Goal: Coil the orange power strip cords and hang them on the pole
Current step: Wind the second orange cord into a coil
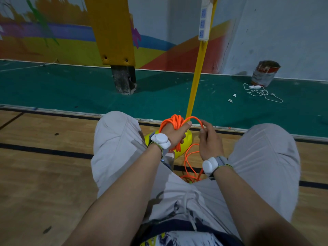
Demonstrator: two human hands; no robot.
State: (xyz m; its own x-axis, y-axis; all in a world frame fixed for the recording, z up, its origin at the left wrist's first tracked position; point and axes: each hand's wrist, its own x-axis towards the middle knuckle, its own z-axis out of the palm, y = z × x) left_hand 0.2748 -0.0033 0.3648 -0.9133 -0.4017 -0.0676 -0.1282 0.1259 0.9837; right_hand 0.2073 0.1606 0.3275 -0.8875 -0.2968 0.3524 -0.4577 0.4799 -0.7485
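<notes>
An orange cord (174,121) is wound in several loops around my left hand (174,134), which grips the bundle just in front of the yellow pole's base (188,139). My right hand (209,139) pinches a strand that arches over from the coil. Loose orange cord (190,166) trails down to the floor between my knees. The yellow pole (197,73) rises straight ahead, and a white power strip (205,22) hangs against it near the top.
I sit on a wooden floor (44,174) with my knees spread either side of the pole base. Beyond lies green flooring, a padded yellow post (113,32), a paint can (265,72) and a white cord with adapter (260,91) at the right.
</notes>
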